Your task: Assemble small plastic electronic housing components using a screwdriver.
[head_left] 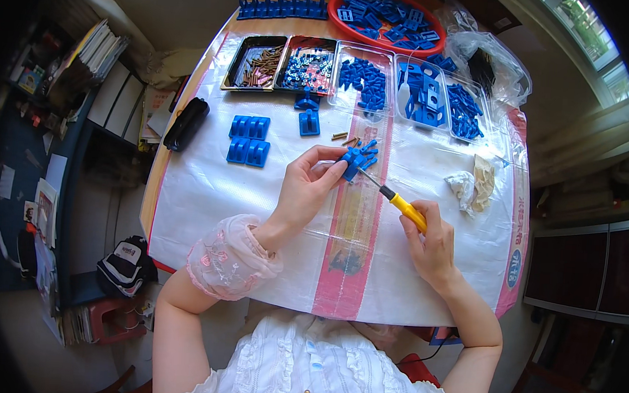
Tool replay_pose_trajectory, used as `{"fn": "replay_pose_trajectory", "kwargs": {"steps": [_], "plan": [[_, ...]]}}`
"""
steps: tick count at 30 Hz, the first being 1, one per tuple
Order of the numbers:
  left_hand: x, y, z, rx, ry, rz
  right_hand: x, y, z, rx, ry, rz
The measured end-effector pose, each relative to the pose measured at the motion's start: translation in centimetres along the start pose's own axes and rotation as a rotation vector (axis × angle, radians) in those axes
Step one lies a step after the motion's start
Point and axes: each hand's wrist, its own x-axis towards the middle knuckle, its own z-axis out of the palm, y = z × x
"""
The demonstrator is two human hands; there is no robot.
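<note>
My left hand (306, 185) pinches a small blue plastic part (360, 160) over the middle of the table. My right hand (432, 243) is closed round the yellow handle of a screwdriver (408, 212). The screwdriver's metal shaft slants up and left, its tip at the blue part; whether it sits in a screw head I cannot make out. Just beyond my left fingers lie a few brass-coloured screws (340, 135). Farther left, several blue plastic pieces (249, 128) lie in a tidy block, with another blue piece (309, 123) standing apart near the trays.
Along the back run a black tray of screws (229, 82), a black tray of nuts (283, 86) and clear boxes (398, 117) of blue parts. Behind are a red basin (331, 17) and a blue rack (282, 11). A black case (187, 124) lies left; crumpled paper (482, 184) lies right.
</note>
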Motion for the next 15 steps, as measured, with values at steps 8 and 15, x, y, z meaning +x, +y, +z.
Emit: {"fn": "replay_pose_trajectory", "kwargs": {"steps": [8,15], "plan": [[-0.09,0.18,0.17,-0.036,0.013,0.0,0.57,-0.72,-0.68,-0.023,0.006,-0.043],[-0.11,-0.16,-0.05,-0.017,0.002,0.015,0.43,-0.66,-0.57,-0.108,0.025,-0.113]]}}
